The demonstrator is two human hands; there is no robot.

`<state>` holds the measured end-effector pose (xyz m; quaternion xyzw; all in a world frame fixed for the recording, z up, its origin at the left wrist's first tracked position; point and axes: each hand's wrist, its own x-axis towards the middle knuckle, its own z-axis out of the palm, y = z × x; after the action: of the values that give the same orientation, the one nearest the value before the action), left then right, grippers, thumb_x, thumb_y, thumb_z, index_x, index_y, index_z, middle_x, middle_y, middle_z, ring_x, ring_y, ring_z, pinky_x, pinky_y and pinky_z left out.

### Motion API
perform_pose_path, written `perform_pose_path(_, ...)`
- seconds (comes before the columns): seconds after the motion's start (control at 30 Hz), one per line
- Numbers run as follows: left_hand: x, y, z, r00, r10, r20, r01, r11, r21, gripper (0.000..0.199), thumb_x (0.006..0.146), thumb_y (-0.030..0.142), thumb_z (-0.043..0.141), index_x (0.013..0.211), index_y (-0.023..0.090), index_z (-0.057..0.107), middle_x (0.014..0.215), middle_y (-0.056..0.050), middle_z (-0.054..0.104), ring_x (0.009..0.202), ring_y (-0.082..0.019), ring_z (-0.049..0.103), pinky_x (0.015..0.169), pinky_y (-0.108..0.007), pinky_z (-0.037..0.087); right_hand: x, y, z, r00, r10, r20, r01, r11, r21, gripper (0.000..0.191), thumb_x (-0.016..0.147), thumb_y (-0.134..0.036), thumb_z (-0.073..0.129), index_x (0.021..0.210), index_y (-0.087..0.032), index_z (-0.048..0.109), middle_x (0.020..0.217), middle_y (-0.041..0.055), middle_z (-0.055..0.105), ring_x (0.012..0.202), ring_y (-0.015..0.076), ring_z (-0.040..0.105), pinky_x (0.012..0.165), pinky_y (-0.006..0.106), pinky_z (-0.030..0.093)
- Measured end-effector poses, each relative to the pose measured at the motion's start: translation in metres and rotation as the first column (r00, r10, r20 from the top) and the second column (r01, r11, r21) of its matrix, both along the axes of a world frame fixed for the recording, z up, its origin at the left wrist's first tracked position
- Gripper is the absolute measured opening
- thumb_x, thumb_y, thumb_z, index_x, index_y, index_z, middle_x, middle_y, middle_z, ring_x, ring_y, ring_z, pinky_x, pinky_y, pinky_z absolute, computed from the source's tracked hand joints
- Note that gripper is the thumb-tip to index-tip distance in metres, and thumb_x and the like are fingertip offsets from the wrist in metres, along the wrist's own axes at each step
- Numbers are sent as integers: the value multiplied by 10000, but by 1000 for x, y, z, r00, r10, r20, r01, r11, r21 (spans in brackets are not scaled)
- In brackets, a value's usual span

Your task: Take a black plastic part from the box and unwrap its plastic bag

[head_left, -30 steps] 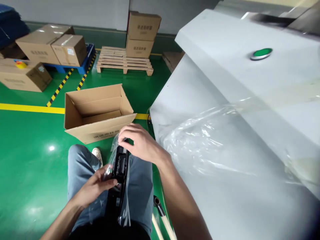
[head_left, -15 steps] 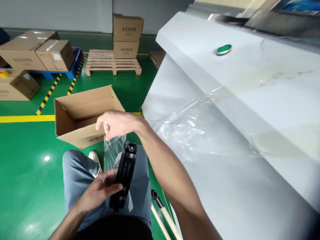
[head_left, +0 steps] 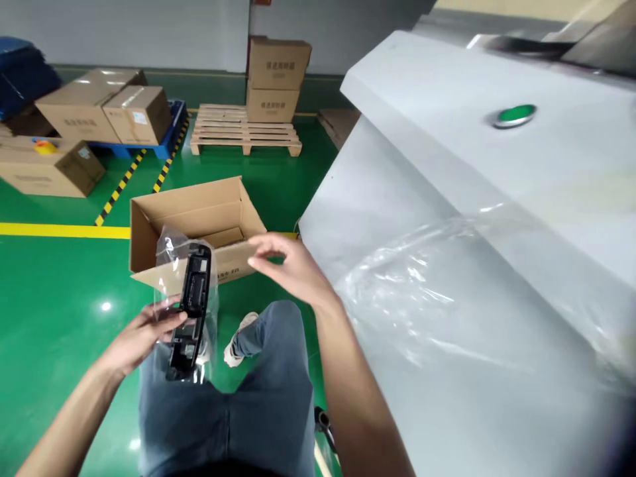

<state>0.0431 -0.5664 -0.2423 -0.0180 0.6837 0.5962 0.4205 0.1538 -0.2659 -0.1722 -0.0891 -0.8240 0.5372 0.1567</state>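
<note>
My left hand (head_left: 144,331) grips a long black plastic part (head_left: 193,291) with small recesses along its face, thumb on its side. A clear plastic bag (head_left: 171,248) shows on both sides of the part and above it; whether the part lies inside or against the bag, I cannot tell. Both hang in front of an open cardboard box (head_left: 228,262) on the floor. My right hand (head_left: 283,262) is near the box's right front edge, thumb and fingers parted, with nothing in it.
On my right stands a large white surface (head_left: 387,185) with clear plastic film (head_left: 407,285) and a green button (head_left: 517,116). Behind the box are a wooden pallet (head_left: 223,132) with stacked cartons (head_left: 275,79) and more cartons (head_left: 82,116) at left. Pale poles (head_left: 322,457) stand by my right leg.
My left hand has moved left and up with the black part and bag, toward the box. My right hand has let go of the bag and moved right. My legs have shifted and the view has turned left.
</note>
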Motion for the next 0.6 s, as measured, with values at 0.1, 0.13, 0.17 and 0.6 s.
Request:
perform_pose_path(0.1,-45,15,12,997,-45,-58,43,998,-35,787,588,488,1015,1245,145,749,1131,-167,821,1044,-299,774,609,-237,504,9,-5,-74,989,-69,132,83,991,-103,290,916,-356,703,1136,-173,753,1011,73,803,906,180,757,873,330,618)
perform_pose_path(0.13,-61,23,15,995,-58,-85,54,997,-51,770,599,477,1011,1243,144,752,1115,-164,825,1053,-301,770,600,-236,501,11,-6,-98,981,-98,165,114,989,-93,261,934,-351,672,1101,-170,759,998,86,810,907,192,767,852,328,624)
perform_pose_path(0.17,-78,33,18,992,-62,-111,56,997,-61,754,604,453,1012,1244,148,754,1102,-157,829,1050,-299,768,594,-235,500,13,-6,-122,973,-153,172,167,984,-66,240,956,-339,633,1067,-167,759,988,100,817,896,204,778,828,329,630)
perform_pose_path(0.6,-300,193,-80,992,-33,-118,37,999,34,675,657,161,943,1291,171,712,898,-71,774,699,-179,701,473,-203,435,33,18,-243,935,-280,217,170,892,420,212,1017,-259,552,1031,-280,762,841,42,824,684,231,789,657,319,641)
